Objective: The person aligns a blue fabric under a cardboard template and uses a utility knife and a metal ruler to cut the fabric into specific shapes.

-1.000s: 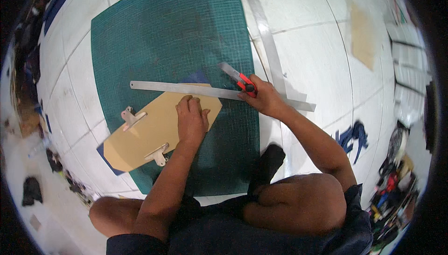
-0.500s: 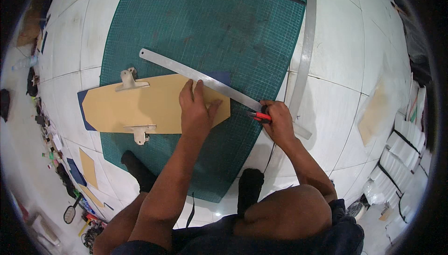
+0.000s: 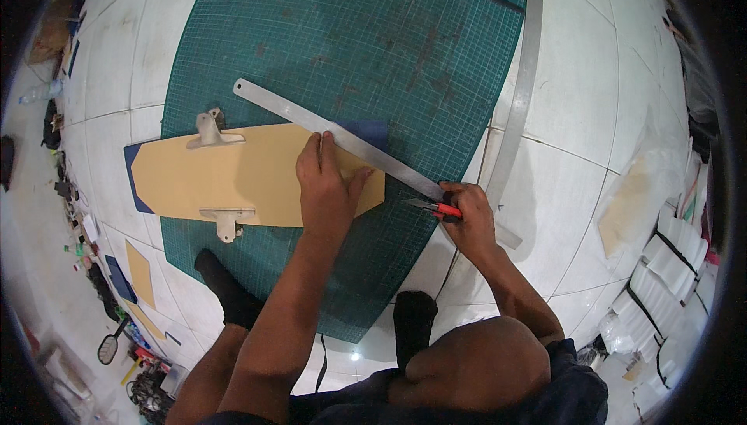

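Observation:
My left hand presses flat on a tan cardboard sheet and touches a long steel ruler that runs diagonally across a green cutting mat. A dark blue sheet peeks out under the cardboard at its left end and near the ruler. My right hand grips a red utility knife, its blade set against the ruler's lower right end. Two pale metal clamps pinch the cardboard's long edges.
A second long metal ruler lies along the mat's right edge on the white tiled floor. Tan scrap and white stacked pieces lie at the right. Cardboard offcuts and small tools litter the left. My feet in black socks rest on the mat.
The view has shifted. My right hand has drawn the knife down along the ruler toward its lower right end. My left hand stays pressed on the cardboard and ruler.

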